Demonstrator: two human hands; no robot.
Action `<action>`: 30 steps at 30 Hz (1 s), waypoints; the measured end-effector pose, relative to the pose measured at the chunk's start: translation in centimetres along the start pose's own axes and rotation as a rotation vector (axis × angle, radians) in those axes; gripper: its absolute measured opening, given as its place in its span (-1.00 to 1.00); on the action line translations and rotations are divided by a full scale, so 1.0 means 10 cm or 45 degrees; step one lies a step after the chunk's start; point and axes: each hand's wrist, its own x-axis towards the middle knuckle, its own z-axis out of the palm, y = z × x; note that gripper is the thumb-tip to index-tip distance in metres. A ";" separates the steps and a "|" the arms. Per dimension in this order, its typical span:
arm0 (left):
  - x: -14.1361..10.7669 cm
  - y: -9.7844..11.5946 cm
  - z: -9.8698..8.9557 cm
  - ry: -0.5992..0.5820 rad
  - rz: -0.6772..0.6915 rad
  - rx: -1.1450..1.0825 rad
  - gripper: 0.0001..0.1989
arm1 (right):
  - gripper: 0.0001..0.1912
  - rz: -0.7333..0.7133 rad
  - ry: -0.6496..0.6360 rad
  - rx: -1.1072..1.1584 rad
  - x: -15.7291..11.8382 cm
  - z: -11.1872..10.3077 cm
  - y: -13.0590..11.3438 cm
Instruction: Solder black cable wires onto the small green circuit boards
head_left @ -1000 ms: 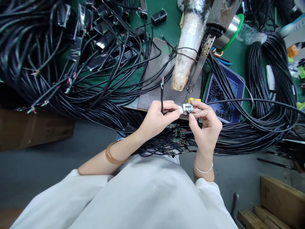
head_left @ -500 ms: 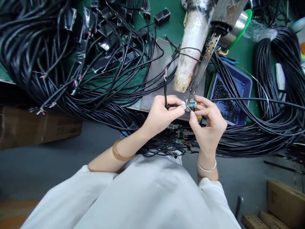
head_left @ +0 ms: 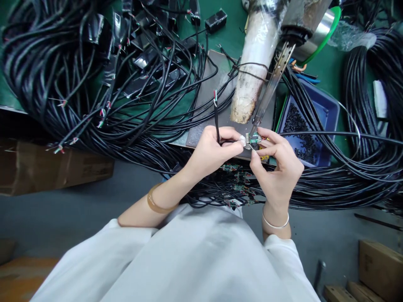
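Observation:
My left hand [head_left: 217, 147] is closed on a black cable [head_left: 216, 119], whose upper end shows red, green and white wires. Its thumb and forefinger pinch near a small green circuit board [head_left: 253, 138]. My right hand [head_left: 277, 163] holds that board at its right side between the fingers, and a thin light wire or solder end shows by the thumb tip. The tip of a soldering iron [head_left: 267, 92], fixed above, reaches down to the board. Beside the iron hangs a white wrapped tube [head_left: 250, 71] with a stained end.
Black cable bundles [head_left: 40, 75] fill the left, and more coils [head_left: 355, 88] lie at right. A blue tray [head_left: 333, 121] holds small black pieces. A solder spool [head_left: 324, 31] stands behind. Several wired boards [head_left: 241, 178] hang at the table's front edge. Cardboard boxes [head_left: 380, 264] are on the floor.
The view has shifted slightly. The board now sits a little further from my left fingertips, with more of its pins showing under the iron tip. Both hands keep their grip.

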 end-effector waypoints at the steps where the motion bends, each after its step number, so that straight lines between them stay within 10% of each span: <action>1: 0.00 0.00 0.00 -0.009 -0.010 0.011 -0.88 | -0.87 -0.002 -0.002 -0.001 0.00 0.00 0.01; 30: -0.01 0.06 0.04 0.030 0.093 0.079 -0.87 | -0.88 0.023 0.034 -0.042 0.05 -0.01 -0.03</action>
